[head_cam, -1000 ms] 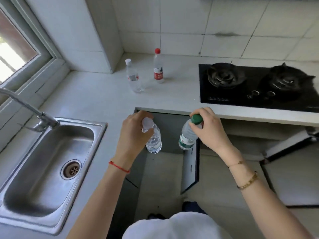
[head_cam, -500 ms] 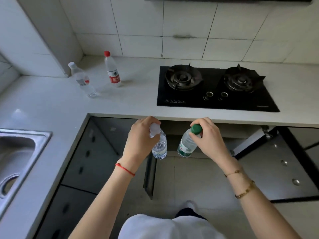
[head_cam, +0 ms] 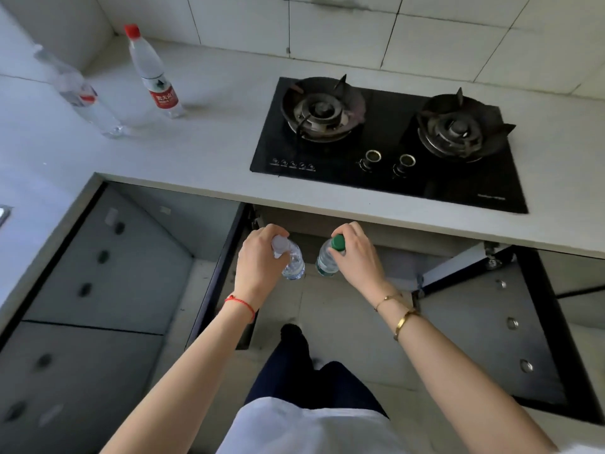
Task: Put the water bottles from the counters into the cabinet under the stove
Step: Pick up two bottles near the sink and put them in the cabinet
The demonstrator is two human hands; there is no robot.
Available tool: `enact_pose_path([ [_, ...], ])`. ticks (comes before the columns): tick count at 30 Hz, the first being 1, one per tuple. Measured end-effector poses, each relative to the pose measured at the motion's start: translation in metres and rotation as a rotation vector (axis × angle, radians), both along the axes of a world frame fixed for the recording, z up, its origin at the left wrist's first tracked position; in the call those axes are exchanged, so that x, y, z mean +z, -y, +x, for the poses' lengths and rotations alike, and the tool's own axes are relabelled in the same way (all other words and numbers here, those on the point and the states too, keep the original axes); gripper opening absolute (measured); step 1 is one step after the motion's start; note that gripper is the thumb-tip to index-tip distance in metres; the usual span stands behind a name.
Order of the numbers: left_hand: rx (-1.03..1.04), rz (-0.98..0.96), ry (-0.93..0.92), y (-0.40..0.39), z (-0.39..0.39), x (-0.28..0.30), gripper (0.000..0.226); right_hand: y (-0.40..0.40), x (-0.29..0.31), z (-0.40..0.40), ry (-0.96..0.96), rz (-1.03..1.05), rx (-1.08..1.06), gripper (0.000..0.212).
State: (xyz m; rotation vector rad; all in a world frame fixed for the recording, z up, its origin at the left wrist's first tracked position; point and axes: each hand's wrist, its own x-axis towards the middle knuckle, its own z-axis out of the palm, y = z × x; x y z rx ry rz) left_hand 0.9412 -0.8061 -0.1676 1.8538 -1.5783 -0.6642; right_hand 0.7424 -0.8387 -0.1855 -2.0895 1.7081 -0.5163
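Both hands carrying a bottle each, held by the neck below the desk edge at the open cabinet under the stove.
My left hand [head_cam: 258,262] fingers clenched round the white-cap bottle [head_cam: 292,261]; right hand [head_cam: 355,253] fingers clenched round the green-cap bottle [head_cam: 327,259]. The two hang side by side, apart, in front of the cabinet opening [head_cam: 376,237]. Red-cap bottle [head_cam: 152,73] and a clear bottle [head_cam: 82,96] stand on the desk [head_cam: 209,132], left of the stove [head_cam: 389,139].
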Motion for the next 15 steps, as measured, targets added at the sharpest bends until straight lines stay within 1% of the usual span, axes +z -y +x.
enact_pose_path([
  [3, 0.023, 0.037, 0.002, 0.026, -0.011, -0.053, 0.032, 0.023, -0.054, -0.002, -0.007, 0.015, 0.011, 0.026],
  [6, 0.018, 0.067, 0.012, 0.051, -0.017, -0.119, 0.03, 0.047, -0.121, -0.003, 0.01, 0.023, 0.01, 0.025],
  [10, 0.083, 0.069, 0.015, 0.088, -0.019, -0.224, 0.029, 0.085, -0.221, -0.001, 0.013, 0.061, 0.004, 0.023],
  [12, 0.113, 0.072, -0.001, 0.104, -0.017, -0.268, 0.03, 0.101, -0.259, 0.001, 0.018, 0.09, 0.006, 0.023],
  [15, 0.117, 0.054, 0.005, 0.131, -0.017, -0.351, 0.028, 0.129, -0.337, 0.004, 0.004, 0.104, 0.046, 0.024],
])
